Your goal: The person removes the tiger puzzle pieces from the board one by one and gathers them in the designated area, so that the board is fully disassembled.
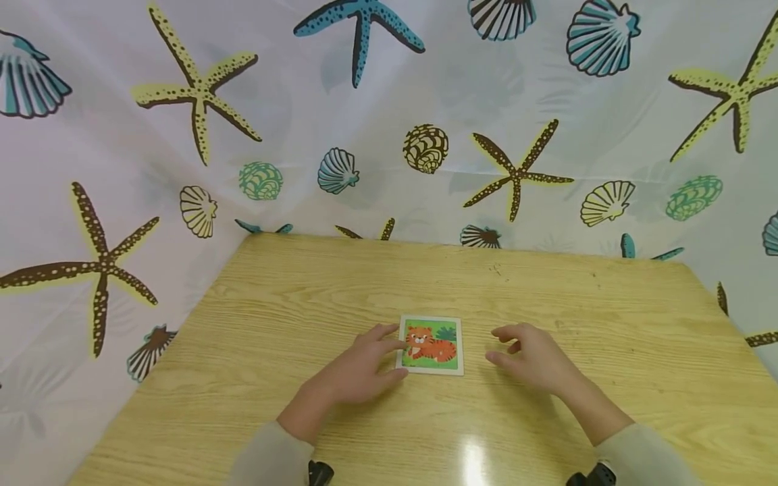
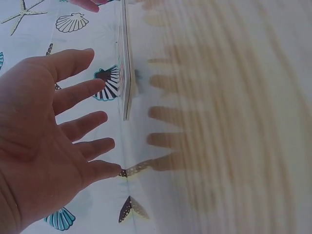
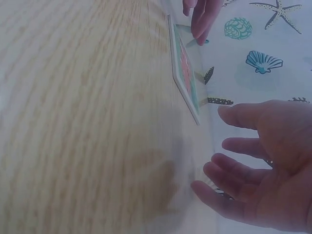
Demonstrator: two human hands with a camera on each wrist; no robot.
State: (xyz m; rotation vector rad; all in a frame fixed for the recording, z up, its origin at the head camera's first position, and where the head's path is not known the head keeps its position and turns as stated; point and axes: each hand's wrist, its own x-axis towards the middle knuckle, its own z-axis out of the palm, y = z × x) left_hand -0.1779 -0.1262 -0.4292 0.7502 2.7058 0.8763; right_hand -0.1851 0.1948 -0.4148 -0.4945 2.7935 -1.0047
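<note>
A square tiger picture board (image 1: 430, 345) with a white border lies flat on the wooden table. Its picture is an orange striped tiger on green. My left hand (image 1: 367, 368) hovers at the board's left side, its fingertips overlapping that edge in the head view. In the left wrist view the left hand (image 2: 53, 126) has spread fingers holding nothing, and the board (image 2: 126, 73) shows edge-on. My right hand (image 1: 530, 358) is a short way right of the board with loosely bent fingers. The right wrist view shows the right hand (image 3: 263, 170) holding nothing, near the board (image 3: 184, 73).
The light wooden table (image 1: 304, 283) carries a bright glare spot near its front. White cloth (image 1: 389, 196) printed with starfish and shells hangs behind the table and along its sides. Dark wrist devices (image 1: 592, 474) sit at both sleeves.
</note>
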